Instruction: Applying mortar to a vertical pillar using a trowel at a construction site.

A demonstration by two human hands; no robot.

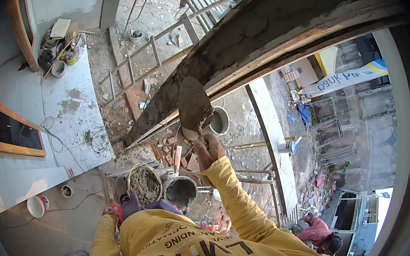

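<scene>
Right hand [209, 150] mid-frame, fingers clamped on a grey, mortar-smeared metal trowel [194, 101]; its blade overlaps the long, dark-grey plastered beam [274, 23] toward upper right, contact unclear. Left hand [110, 211] lower left, finger state can't be told. Apparently plastering; next stroke likely needs a flat, steady blade.

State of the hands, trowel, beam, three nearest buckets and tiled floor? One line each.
Right hand: closed on the trowel handle
Trowel: held, smeared grey; beam contact unclear
Left hand: low by the body, grip unclear
Beam: face coated grey
Yellow-rimmed bucket: open, holding mortar
Dark bucket: open, contents unclear
White bucket: open, greyish inside
Tiled floor: stained in patches
</scene>
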